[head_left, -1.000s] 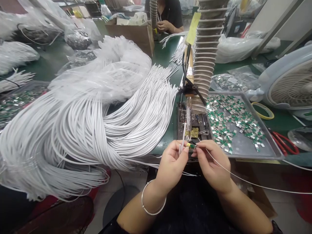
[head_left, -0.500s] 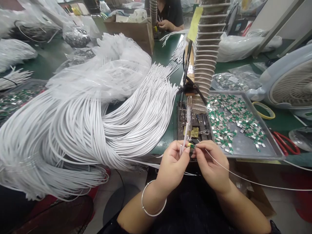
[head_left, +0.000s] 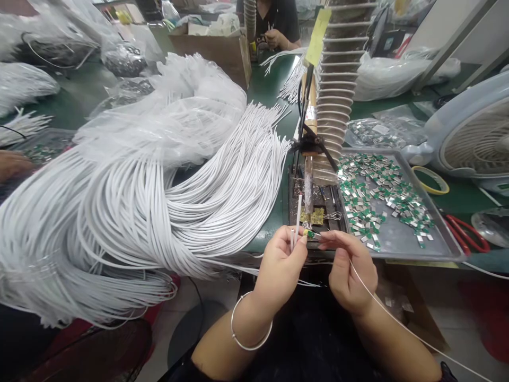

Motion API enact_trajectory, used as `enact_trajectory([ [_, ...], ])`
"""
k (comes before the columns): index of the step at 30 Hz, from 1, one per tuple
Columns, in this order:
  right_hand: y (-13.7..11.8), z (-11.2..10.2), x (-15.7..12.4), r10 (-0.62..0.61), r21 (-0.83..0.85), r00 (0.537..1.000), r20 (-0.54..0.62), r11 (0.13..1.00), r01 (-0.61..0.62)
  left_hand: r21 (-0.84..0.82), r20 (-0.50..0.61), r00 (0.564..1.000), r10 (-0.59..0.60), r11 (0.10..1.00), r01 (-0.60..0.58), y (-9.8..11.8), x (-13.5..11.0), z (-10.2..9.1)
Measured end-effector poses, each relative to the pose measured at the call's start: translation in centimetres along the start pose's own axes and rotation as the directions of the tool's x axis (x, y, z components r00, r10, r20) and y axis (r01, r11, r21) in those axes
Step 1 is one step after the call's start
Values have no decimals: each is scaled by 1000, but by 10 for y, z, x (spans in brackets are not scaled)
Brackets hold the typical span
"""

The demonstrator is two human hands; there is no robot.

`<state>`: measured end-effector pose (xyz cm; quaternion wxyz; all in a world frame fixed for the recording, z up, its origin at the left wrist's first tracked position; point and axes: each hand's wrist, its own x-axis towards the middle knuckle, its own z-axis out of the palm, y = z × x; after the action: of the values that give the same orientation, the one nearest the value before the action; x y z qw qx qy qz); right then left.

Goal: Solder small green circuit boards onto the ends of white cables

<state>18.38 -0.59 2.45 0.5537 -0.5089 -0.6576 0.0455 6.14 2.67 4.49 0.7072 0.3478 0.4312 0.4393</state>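
Note:
My left hand is closed on white cables, which stick up between its fingers. At its thumb and fingertip is a small green circuit board with a metal connector, just below the tip of the soldering iron. My right hand is beside it, fingers curled and forefinger stretched toward the metal end; whether it touches cannot be told. A thin pale wire runs from between its thumb and forefinger down to the right. The wire's other end is hidden by the fingers.
Left lies a large bundle of white cables under plastic film. A grey tray of small boards sits right, beside red-handled scissors, a tape roll and a fan. A ribbed hose hangs above. A co-worker's hands are opposite.
My right hand has opened its pinch a little, its thumb dropping away from the board. The thin wire has swung lower. Another person's hand has appeared at the far left edge.

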Motion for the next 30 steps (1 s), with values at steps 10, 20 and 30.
enact_trajectory([
  [10,0,-1,10,-125,-32,991,55,991,127,-67,-20,1000,-2,998,0,4,2,2],
  [20,0,1,10,-121,-55,991,61,991,125,-91,-11,1000,7,996,-8,6,1,3],
  [30,-1,1,13,-137,-73,990,46,987,140,-92,-11,1000,4,996,-5,4,3,3],
])
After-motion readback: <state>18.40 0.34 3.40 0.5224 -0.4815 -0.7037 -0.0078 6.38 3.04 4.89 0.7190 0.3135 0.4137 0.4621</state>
